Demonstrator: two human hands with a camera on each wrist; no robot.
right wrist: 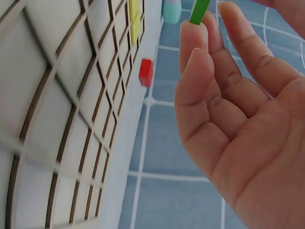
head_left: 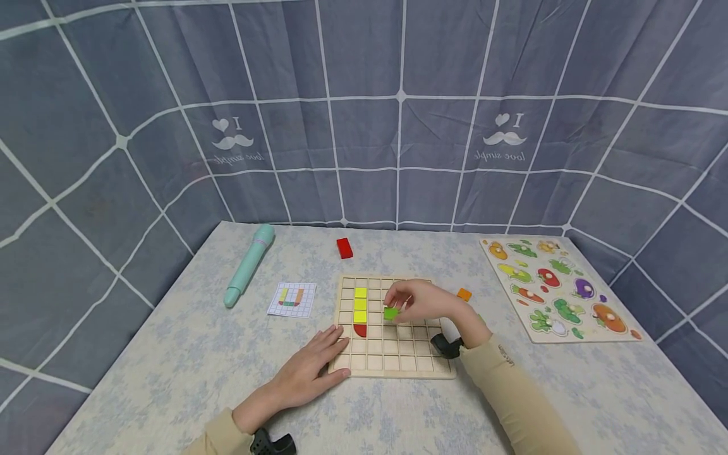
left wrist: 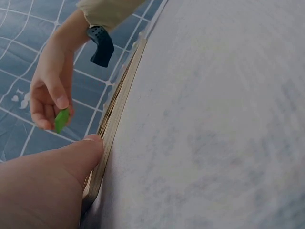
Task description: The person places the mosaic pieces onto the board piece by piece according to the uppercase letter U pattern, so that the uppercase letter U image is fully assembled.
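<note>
A wooden grid board (head_left: 366,362) lies on the table. Three yellow square tiles (head_left: 361,304) stand in a column on its left part, with a red rounded tile (head_left: 360,330) just below them. My right hand (head_left: 419,299) pinches a green square tile (head_left: 390,313) between thumb and fingers over the board's middle; the left wrist view shows this green tile (left wrist: 61,120) held above the board's surface. My left hand (head_left: 309,371) rests at the board's lower left edge with fingers extended, its thumb (left wrist: 88,150) against the wooden rim.
Left of the board lies a card (head_left: 292,299) printed with a coloured U-shaped pattern. A teal stick (head_left: 248,268) is farther left. Behind the board sits a red block (head_left: 344,248). An orange tile (head_left: 464,294) lies beyond the right forearm, and a vegetable puzzle board (head_left: 540,306) at the right.
</note>
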